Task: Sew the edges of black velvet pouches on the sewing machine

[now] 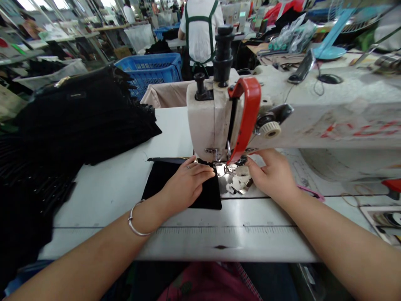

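Note:
My left hand (188,182) lies flat on a black fabric piece (166,177), fingers stretched toward the needle area. A zipper (171,159) with brass-coloured teeth runs along the fabric's far edge. Just right of my fingertips is the metal presser foot (221,169) of a sewing machine (203,121). My right hand (272,173) is on the other side of the foot, thumb and fingers curled in close to the needle bar. Its fingertips are partly hidden behind the machine head, and what they pinch cannot be made out.
A tall stack of black fabric pieces (78,113) covers the table's left side. A red lever guard (247,117) fronts the machine head. Behind stand a blue crate (150,71) and a cloth-lined bin (169,95). Pink-handled snips (310,193) lie right. A person (202,33) stands farther back.

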The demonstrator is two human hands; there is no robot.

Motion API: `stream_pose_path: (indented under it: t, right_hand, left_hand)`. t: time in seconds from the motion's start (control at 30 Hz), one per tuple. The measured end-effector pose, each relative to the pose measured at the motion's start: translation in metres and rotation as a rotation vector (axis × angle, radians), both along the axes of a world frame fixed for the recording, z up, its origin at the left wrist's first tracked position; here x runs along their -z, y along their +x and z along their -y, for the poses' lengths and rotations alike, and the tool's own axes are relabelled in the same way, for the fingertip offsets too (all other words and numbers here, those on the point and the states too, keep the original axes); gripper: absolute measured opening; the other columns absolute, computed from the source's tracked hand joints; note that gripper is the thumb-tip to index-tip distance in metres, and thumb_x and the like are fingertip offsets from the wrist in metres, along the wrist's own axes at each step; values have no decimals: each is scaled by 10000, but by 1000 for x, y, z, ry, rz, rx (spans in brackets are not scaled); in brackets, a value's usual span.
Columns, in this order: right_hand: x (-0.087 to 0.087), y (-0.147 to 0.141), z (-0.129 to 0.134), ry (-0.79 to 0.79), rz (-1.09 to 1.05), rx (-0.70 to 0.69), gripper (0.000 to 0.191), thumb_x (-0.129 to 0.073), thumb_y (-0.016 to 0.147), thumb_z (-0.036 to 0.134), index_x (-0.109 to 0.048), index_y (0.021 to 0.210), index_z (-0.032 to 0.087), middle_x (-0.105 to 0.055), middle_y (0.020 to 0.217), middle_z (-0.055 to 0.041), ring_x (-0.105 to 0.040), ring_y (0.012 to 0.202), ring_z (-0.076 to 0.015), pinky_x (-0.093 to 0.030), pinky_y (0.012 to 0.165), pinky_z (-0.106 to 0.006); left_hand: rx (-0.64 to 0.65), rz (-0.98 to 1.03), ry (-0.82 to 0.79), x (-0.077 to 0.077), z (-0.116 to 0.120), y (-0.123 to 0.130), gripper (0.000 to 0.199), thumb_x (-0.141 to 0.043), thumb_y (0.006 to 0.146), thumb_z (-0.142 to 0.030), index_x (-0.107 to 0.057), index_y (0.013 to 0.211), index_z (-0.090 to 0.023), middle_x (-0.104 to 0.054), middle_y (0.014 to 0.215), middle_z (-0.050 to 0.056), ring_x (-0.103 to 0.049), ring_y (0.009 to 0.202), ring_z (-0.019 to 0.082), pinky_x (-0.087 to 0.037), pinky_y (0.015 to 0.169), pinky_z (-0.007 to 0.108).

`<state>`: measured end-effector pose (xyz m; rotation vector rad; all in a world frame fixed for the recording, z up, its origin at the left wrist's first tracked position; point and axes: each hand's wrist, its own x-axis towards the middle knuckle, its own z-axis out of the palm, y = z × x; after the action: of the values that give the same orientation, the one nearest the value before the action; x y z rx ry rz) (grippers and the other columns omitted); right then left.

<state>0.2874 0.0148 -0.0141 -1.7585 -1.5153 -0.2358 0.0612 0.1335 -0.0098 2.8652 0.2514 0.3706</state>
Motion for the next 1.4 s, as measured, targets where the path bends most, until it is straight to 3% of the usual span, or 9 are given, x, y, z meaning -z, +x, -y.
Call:
stream_pose_path:
  t: [0.23, 0.37, 0.47, 0.57, 0.7, 0.83, 0.93, 1.07, 1.4]
  right_hand:
    - [-5, 4, 3, -35, -83, -51, 250, -521, 929, 407, -652, 916, 195, -706, 877, -90, -662, 836, -244, -514, 752, -357]
    - [-19, 20, 17, -269, -163, -452, 174, -586, 891, 284, -641, 1039, 210, -683, 1031, -62, -641, 959, -214, -501, 852, -342]
    - [-20, 26, 21, -450, -118, -694, 330, -639, 838, 191, -599, 1162, 233, -602, 1219, -67, -540, 1161, -229, -435, 992, -385]
    - [-9, 19, 13, -373, -65, -541, 262, -665, 858, 215, -606, 1114, 205, -619, 1130, -79, -543, 1096, -240, -444, 944, -399]
    - [1, 1, 6, -210, 135, -304, 192, -681, 867, 326, -622, 918, 150, -630, 909, -100, -559, 919, -273, -457, 824, -425]
    - [-4, -13, 20, -189, 194, -618, 121, -550, 940, 231, -644, 907, 162, -660, 917, -77, -581, 892, -224, -460, 809, -384]
    - [-6, -23, 30, -237, 121, -818, 184, -509, 954, 195, -636, 1084, 169, -671, 1061, -74, -592, 1016, -199, -471, 881, -364]
    - [-5, -31, 31, -281, 131, -817, 185, -520, 935, 202, -658, 1056, 174, -673, 1016, -79, -591, 1051, -218, -479, 891, -395]
    - [-8, -36, 29, -341, 158, -770, 186, -493, 931, 208, -674, 962, 183, -654, 924, -59, -583, 920, -215, -471, 807, -384]
  left_hand:
    - [17, 2, -6, 1, 1, -3, 408, -489, 853, -26, -592, 1217, -177, -637, 1246, 45, -568, 1162, 198, -269, 1188, 516]
    - [14, 6, 2, 1, -1, -2, 402, -492, 861, -31, -588, 1224, -176, -640, 1248, 51, -561, 1181, 204, -287, 1180, 522]
    - [7, 3, 23, 0, -1, -1, 374, -471, 893, -40, -591, 1219, -176, -641, 1248, 54, -561, 1186, 204, -305, 1171, 527]
    - [22, 2, 74, -5, 5, -4, 303, -518, 962, -251, -584, 1242, -154, -632, 1268, 79, -546, 1212, 240, -313, 1162, 553]
    - [112, 14, 141, -15, 19, -11, 647, -610, 862, -565, -560, 1270, -65, -605, 1300, 160, -511, 1253, 309, -405, 1113, 526]
    - [144, 14, 159, -18, 28, -14, 313, -477, 977, -228, -588, 1212, -53, -654, 1222, 135, -583, 1166, 228, -513, 1027, 381]
    - [99, 8, 126, -16, 33, -15, 341, -481, 923, -142, -569, 1238, -45, -633, 1240, 139, -557, 1189, 234, -502, 1042, 387]
    - [31, -74, 74, -10, 41, -14, 537, -555, 822, -135, -494, 1349, -56, -521, 1378, 157, -470, 1269, 282, -423, 1112, 469]
    - [-1, -43, -9, -6, 33, -8, 465, -570, 810, -121, -565, 1275, -140, -534, 1356, 127, -481, 1252, 277, -428, 1086, 507]
